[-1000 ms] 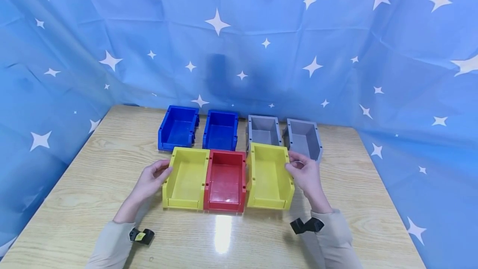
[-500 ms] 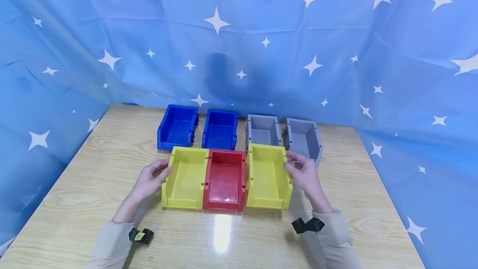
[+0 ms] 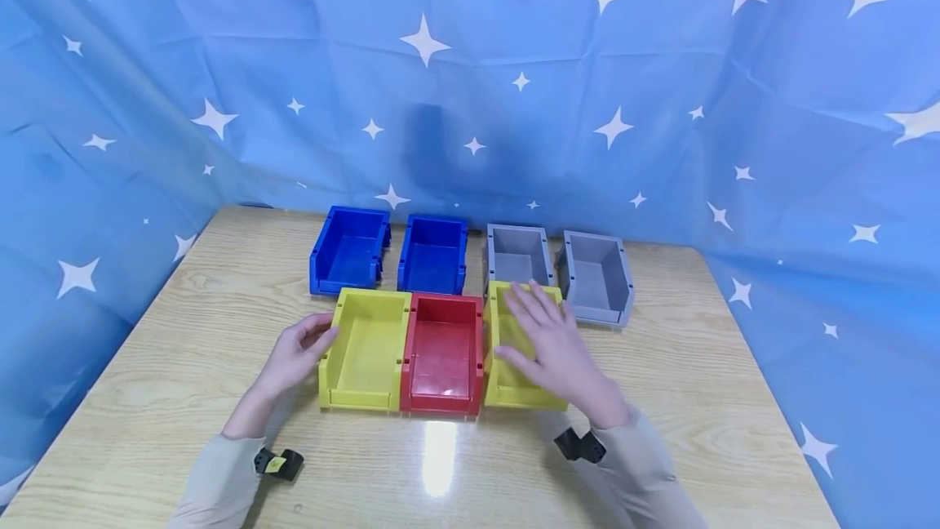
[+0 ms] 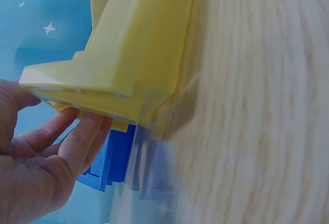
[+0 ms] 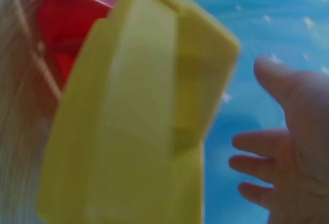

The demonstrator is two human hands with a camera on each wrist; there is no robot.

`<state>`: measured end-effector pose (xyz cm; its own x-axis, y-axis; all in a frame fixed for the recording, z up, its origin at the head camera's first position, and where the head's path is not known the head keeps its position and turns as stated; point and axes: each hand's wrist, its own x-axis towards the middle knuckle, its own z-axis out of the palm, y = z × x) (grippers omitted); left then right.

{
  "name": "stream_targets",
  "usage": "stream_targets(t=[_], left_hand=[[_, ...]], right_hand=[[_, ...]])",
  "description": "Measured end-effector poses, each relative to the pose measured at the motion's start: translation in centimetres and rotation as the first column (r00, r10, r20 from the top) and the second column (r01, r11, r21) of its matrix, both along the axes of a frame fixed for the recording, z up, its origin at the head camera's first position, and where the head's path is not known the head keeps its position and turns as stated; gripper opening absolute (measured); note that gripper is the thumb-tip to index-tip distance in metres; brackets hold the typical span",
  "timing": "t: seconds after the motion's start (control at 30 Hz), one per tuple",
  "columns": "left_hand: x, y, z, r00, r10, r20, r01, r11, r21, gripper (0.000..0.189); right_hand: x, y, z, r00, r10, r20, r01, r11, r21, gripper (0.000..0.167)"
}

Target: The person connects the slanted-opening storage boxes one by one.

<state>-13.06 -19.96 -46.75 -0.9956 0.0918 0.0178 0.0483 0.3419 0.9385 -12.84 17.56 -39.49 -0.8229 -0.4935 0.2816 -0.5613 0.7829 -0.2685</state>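
Note:
Three plastic storage bins stand side by side near the middle of the table. My left hand point(image 3: 294, 353) pinches the outer side wall of the left yellow storage bin point(image 3: 360, 400), thumb on one face and fingers on the other, as the left wrist view shows. Pressed against that bin is a red storage bin point(image 3: 443, 404). On its right sits a second yellow storage bin point(image 3: 523, 397), slightly tilted. Over this one my right hand point(image 3: 556, 349) is spread with straight fingers. In the right wrist view, a gap separates the right hand point(image 5: 293, 147) from the yellow wall point(image 5: 139, 116).
Behind the front row stand two blue bins point(image 3: 338, 287) point(image 3: 431, 286) at left and two grey bins point(image 3: 518, 268) point(image 3: 598, 318) at right. A blue curtain point(image 3: 470, 64) with white stars hangs close behind the wooden table point(image 3: 367, 480).
My right hand has let go of the right yellow bin's side wall and moved left over the bin, fingers spread. The left hand keeps its grip, and the bins stay nearly in place.

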Motion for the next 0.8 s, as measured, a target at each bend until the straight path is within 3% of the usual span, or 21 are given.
stream_targets(t=[0.07, 0.17, 0.6, 0.8], left_hand=[[0.0, 0.0, 0.0, 1.0, -0.002, -0.002, 0.002, 1.0, -0.002, 0.035], [0.0, 0.1, 0.0, 1.0, -0.004, -0.001, 0.004, 1.0, -0.003, 0.036], [0.0, 0.0, 0.0, 1.0, 0.001, -0.005, -0.001, 1.0, -0.005, 0.035], [0.0, 0.0, 0.0, 1.0, -0.003, -0.004, 0.003, 1.0, 0.004, 0.036]], right_hand=[[0.1, -0.5, -0.1, 0.997, 0.0, 0.071, -0.007, 0.996, 0.085, 0.068], [0.2, -1.0, -0.3, 0.993, -0.002, 0.119, -0.011, 0.994, 0.108, 0.066], [0.2, -1.6, -0.1, 0.985, -0.001, 0.171, -0.022, 0.991, 0.134, 0.069], [0.0, -1.7, -0.2, 0.989, 0.006, 0.15, -0.033, 0.985, 0.172, 0.07]])
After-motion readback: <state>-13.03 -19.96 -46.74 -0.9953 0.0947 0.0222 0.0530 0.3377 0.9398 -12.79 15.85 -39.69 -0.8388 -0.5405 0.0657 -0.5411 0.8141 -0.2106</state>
